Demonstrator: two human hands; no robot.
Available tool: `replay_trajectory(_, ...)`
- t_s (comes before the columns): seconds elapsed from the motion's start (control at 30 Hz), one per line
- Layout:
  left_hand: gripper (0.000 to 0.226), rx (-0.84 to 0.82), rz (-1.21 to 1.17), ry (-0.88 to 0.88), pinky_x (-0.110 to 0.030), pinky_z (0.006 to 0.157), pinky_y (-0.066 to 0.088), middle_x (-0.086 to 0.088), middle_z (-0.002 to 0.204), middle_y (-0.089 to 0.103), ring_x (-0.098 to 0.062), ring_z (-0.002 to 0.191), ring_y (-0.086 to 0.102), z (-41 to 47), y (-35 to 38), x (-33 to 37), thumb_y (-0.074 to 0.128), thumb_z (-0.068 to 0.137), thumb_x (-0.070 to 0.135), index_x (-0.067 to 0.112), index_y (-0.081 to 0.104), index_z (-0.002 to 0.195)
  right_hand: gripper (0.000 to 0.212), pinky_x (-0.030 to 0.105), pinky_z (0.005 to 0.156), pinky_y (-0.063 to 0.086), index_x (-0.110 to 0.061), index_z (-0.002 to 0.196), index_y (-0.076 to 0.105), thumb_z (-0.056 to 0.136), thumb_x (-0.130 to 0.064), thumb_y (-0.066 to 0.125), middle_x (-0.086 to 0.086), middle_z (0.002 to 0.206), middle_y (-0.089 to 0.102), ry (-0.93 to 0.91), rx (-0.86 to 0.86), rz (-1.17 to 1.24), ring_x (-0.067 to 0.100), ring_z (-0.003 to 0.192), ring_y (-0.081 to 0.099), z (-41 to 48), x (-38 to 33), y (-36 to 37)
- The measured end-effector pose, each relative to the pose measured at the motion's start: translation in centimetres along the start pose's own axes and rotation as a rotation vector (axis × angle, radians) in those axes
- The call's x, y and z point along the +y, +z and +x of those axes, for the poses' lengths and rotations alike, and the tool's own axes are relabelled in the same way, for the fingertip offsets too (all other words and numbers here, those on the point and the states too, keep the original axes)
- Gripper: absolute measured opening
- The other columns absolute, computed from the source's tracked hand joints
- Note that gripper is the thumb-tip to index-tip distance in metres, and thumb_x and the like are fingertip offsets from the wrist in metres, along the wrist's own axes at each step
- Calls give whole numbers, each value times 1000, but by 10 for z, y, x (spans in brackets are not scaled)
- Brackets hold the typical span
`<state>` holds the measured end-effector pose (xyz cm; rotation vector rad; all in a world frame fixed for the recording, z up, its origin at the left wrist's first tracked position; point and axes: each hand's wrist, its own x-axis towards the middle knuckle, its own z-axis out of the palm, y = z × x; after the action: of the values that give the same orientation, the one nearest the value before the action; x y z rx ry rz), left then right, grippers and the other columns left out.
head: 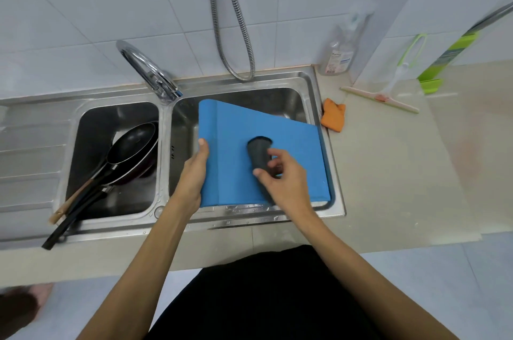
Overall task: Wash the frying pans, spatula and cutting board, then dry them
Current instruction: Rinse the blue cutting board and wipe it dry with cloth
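The only writing in view is on the label of one clear soap bottle [337, 53], far beyond the right hand [283, 176] against the tiled wall, and it is too blurred to read. One blue cutting board [291, 134] lies broad face up over the right basin of the steel double sink [249, 219]. Its near edge sits on the front rim and its far left corner points toward the faucet [147, 67]; which side is longer I cannot tell. The left hand [194, 170] grips the board's left edge, thumb on top and fingers curled underneath. The right hand pinches a dark grey cloth [259, 153] between thumb and curled fingers and holds it against the middle of the board. To the left of the left hand, in the other basin, at least two black frying pans [130, 145] sit nested, with two black handles running near-left over the sink's rim. One wooden-handled spatula [72, 201] lies alongside them, pointing the same way. Beyond and to the right of the right hand lie one orange cloth [333, 115] and one squeegee [380, 98].
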<state>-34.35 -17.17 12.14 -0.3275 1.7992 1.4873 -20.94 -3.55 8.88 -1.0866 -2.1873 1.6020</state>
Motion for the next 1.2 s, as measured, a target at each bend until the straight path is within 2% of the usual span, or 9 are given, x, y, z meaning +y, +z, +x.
replay_trajectory(0.1,59,12,22,-22,-37,77,58,-2,104,78,-20,95,75,-3,-2,0,36,98,68,22,69,118,36,26,81,54,-13,128,66,94,-24,70,-3,100,65,-189,-188,-65,10,84,61,-12,-8,19)
replay_trajectory(0.23,58,3,28,21,-33,77,59,-3,115,75,-19,100,73,-5,0,0,34,101,63,21,65,127,38,34,101,46,-13,134,62,101,-30,56,3,132,55,-433,-70,-334,16,118,51,-15,5,16)
replay_trajectory(0.33,51,-16,4,83,-29,74,59,-2,116,74,-16,100,73,-12,8,2,33,105,55,22,62,130,54,45,122,25,-15,153,38,105,-39,39,2,163,28,-384,-171,-291,18,151,23,-19,12,23)
replay_trajectory(0.47,43,-58,53,224,-25,90,55,11,128,68,-5,113,67,-16,12,1,28,108,48,33,52,140,67,40,127,0,-15,162,5,107,-45,27,-3,170,-4,-339,-242,-262,11,155,-12,-24,11,31)
replay_trajectory(0.57,42,-57,117,308,-20,96,50,28,131,58,8,116,61,-15,15,1,30,108,46,40,37,149,62,42,127,-2,-17,162,8,108,-40,25,-3,170,-1,-350,-171,-256,12,156,-10,2,8,33)
replay_trajectory(0.7,45,-53,147,334,-34,111,44,17,147,51,-1,128,55,-18,20,2,36,108,43,38,32,153,64,44,127,0,-16,161,9,104,-38,26,2,170,2,-184,-89,-184,17,156,-4,72,7,28)
replay_trajectory(0.83,37,-45,162,361,-23,95,52,24,132,58,4,113,62,-22,24,5,37,108,40,43,37,145,71,43,127,5,-13,161,9,96,-33,25,2,170,4,-48,-103,-156,19,156,-2,115,-3,14)
replay_trajectory(1.07,45,-26,140,324,-37,118,36,9,149,52,-7,137,49,-21,25,9,36,109,37,30,37,153,67,45,127,8,-8,160,12,100,-23,36,3,170,2,-472,-265,-126,23,157,-4,-1,-26,31)
replay_trajectory(1.2,41,-42,58,191,-25,88,56,6,114,75,-9,108,69,-28,28,16,27,110,41,29,62,127,76,52,126,13,-8,161,14,92,-16,45,5,169,5,-502,-325,-210,24,157,-2,-43,-20,22)
